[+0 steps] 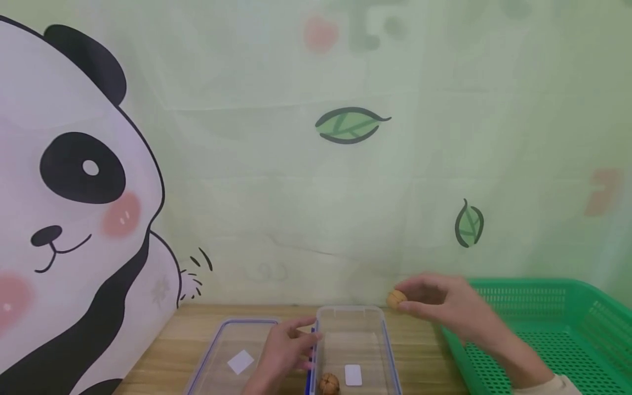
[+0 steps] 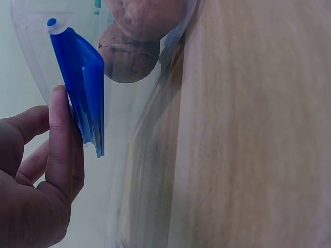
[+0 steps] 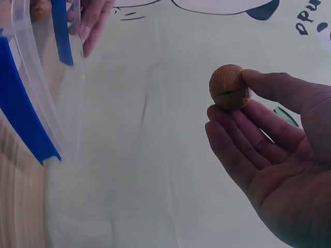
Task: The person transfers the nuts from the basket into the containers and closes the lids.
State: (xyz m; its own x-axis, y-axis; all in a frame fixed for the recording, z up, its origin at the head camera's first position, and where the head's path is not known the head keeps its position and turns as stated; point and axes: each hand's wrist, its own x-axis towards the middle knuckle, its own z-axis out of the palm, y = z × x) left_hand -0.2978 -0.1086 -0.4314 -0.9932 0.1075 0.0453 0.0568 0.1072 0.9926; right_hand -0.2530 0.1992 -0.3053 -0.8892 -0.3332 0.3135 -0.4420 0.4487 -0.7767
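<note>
My right hand (image 1: 446, 304) pinches a walnut (image 1: 396, 299) between thumb and fingertips, raised at the right of the far end of a clear plastic container (image 1: 390, 345). In the right wrist view the walnut (image 3: 227, 88) shows a dark seam. My left hand (image 1: 283, 351) holds the container's left wall at the rim, with fingers along the outside by the blue clip (image 2: 80, 82). Through the clear wall, the left wrist view shows two walnuts (image 2: 129, 57) inside the near part. One walnut (image 1: 329, 383) in the container shows in the head view, beside a white label (image 1: 353, 375).
A clear lid (image 1: 222, 334) with a blue seal and a white label lies left of the container on the wooden table (image 1: 424, 351). To the right stands a green plastic basket (image 1: 523, 284), partly behind my right forearm. A printed panda cloth (image 1: 247, 219) hangs behind.
</note>
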